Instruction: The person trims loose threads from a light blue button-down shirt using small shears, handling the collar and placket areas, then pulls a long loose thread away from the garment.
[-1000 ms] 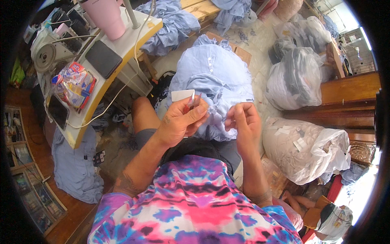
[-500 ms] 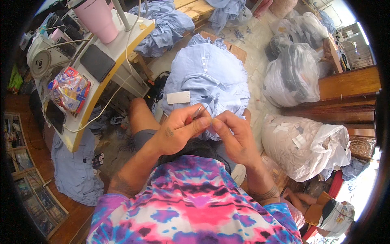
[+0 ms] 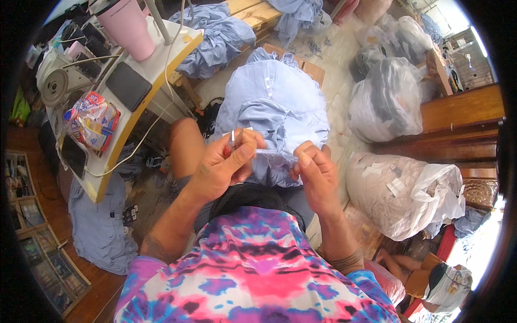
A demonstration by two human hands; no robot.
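Observation:
A light-blue buttoned garment (image 3: 269,86) lies bunched over a rounded heap in front of me, between my knees. My left hand (image 3: 229,167) is closed, its thumb and fingers pinching one end of a narrow edge of light-blue cloth (image 3: 276,153). Tucked in the same hand is a small red-handled metal tool (image 3: 227,151), perhaps thread snips; most of it is hidden by the fingers. The other end of the cloth edge is pinched by my right hand (image 3: 316,171), so it stretches straight between both hands. A pale tag mostly disappears behind my left hand.
On the left, a white table (image 3: 121,126) holds a phone (image 3: 129,86), a pink tumbler (image 3: 126,27) and a snack bag (image 3: 94,121). Stuffed plastic bags (image 3: 401,191) stand on the right. More blue cloth (image 3: 212,40) lies beyond the table. A person (image 3: 431,280) is at lower right.
My hands have moved apart, from nearly touching to holding the cloth edge stretched between them. The left hand went left and now covers most of the pale tag.

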